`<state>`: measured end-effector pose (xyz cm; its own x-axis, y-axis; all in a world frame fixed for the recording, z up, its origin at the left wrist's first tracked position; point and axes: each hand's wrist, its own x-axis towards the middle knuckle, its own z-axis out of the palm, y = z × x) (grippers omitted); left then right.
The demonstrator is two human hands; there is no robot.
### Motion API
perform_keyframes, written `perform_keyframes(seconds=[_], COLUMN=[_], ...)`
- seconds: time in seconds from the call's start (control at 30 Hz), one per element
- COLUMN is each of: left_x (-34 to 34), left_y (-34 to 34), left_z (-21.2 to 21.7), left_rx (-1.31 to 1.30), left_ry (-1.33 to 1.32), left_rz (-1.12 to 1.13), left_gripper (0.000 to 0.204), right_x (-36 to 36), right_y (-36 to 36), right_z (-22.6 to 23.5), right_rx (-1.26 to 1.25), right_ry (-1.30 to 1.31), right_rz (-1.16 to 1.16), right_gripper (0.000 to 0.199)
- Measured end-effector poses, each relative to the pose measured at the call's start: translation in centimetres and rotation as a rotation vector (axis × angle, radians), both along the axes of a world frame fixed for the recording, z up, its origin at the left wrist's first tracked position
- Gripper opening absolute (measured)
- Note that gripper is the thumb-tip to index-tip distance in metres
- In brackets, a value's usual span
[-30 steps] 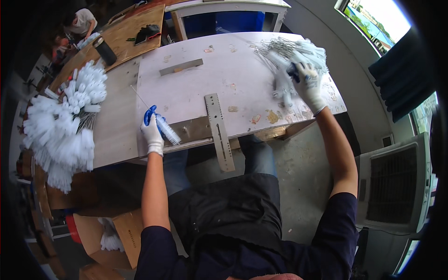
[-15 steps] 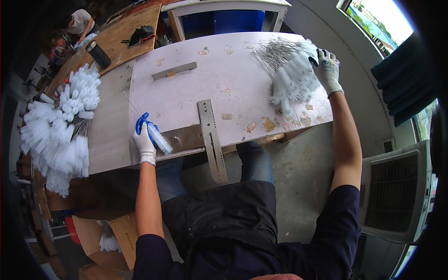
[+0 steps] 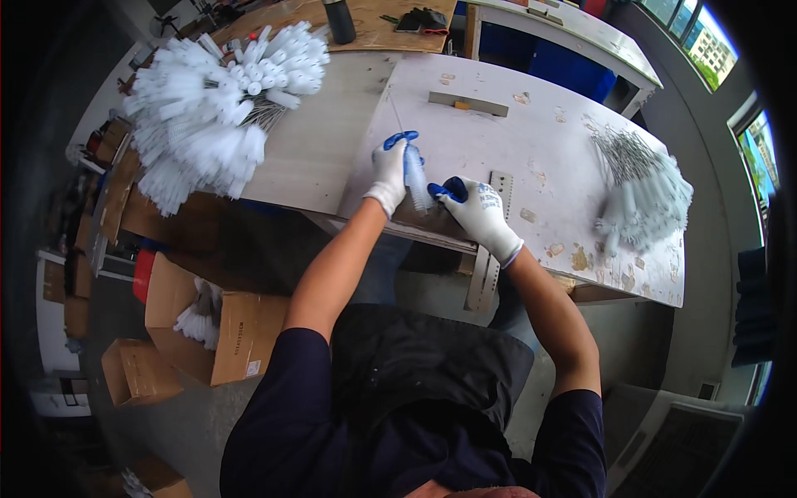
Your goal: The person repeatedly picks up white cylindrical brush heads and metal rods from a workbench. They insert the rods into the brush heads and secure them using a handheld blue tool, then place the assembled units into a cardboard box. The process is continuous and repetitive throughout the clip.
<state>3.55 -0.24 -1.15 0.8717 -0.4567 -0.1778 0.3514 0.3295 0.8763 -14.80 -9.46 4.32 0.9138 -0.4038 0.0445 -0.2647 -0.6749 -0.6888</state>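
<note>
My left hand point(image 3: 390, 173), in a white glove with blue fingers, is closed around a bottle brush point(image 3: 418, 187) at the table's near edge. Its clear white bristles point toward me, and its thin wire handle slants up and away past my fingers. Close on the right is my right hand point(image 3: 480, 212), gloved the same way. Its fingers are bent and slightly apart, with the tips right beside the bristles; whether they touch is unclear. A slotted metal strip point(image 3: 488, 278) lies beneath the right wrist and juts over the table edge.
A big heap of white brushes point(image 3: 203, 116) is on the left, and a smaller pile point(image 3: 643, 203) lies right, wires pointing away. A metal bar point(image 3: 469, 104) rests farther back on the table point(image 3: 540, 149). A dark bottle point(image 3: 339, 22) stands behind. Cardboard boxes point(image 3: 249, 332) sit on the floor, left.
My right hand has left the brush pile on the right and come across to the brush in my left hand. The head view has swung toward the left.
</note>
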Motion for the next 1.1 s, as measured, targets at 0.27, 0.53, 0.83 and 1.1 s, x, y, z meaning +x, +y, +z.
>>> perform_keyframes(seconds=[0.27,0.53,0.83,1.1], left_x=[-1.9,-1.8,-0.6,-1.3], left_y=[-3.0,-4.5,-6.1,-6.5], left_z=[0.5,1.4,1.2,-0.1], left_rx=[0.049,0.130,0.196,0.198], left_ry=[-0.052,0.034,-0.001,-0.103], left_rz=[-0.018,0.010,-0.079,-0.154], left_gripper=[0.020,0.020,0.019,0.019], right_x=[2.6,3.0,3.1,2.7], right_y=[-1.1,-2.9,-2.9,-3.3], right_z=[-2.7,-2.3,-3.5,-4.4], right_rx=[0.098,0.374,0.397,0.055], right_ry=[0.147,0.092,-0.017,0.029], right_rz=[-0.035,-0.134,-0.165,-0.085], right_gripper=[0.050,0.047,0.034,0.034])
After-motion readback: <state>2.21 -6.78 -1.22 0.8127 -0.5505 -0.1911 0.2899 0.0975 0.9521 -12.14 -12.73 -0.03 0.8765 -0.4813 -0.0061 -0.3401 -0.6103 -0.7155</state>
